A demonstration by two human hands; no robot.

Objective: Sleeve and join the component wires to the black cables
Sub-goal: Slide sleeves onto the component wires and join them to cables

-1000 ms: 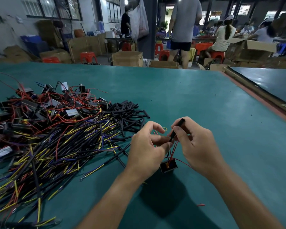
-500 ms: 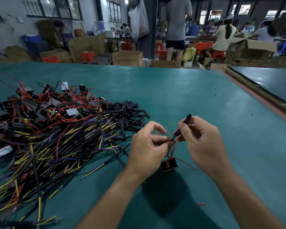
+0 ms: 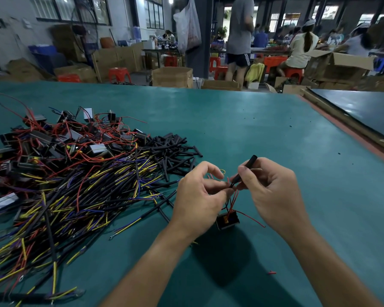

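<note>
At the green worktable, my left hand (image 3: 197, 200) covers the tips of the thin red wires (image 3: 235, 197) it pinches. My right hand (image 3: 273, 196) hides the lower end of the short black tube sleeve (image 3: 249, 161). The heap of black cables with yellow and blue leads (image 3: 53, 207) runs off the left and bottom edges.

Your tabletop (image 3: 264, 129) fills the near field. Cable pile (image 3: 64, 207) lies left and runs to the near-left edge. Component heap (image 3: 64, 138) is behind it, sleeve heap (image 3: 171, 149) just right of that, touching the cables. Your left hand (image 3: 197, 200) and right hand (image 3: 273, 196) are centre-near, right of the pile. The sleeve (image 3: 246, 169) is in your right fingers (image 3: 245, 176), tilted up and away. The component (image 3: 227, 220) is below and between your hands, its wires (image 3: 233, 200) rising to your left fingers; contact with the tabletop unclear. Wire scrap (image 3: 272, 272) lies nearer you, to the right. Second table (image 3: 364, 111) far right. Boxes (image 3: 172, 76) stand behind the far edge.
</note>
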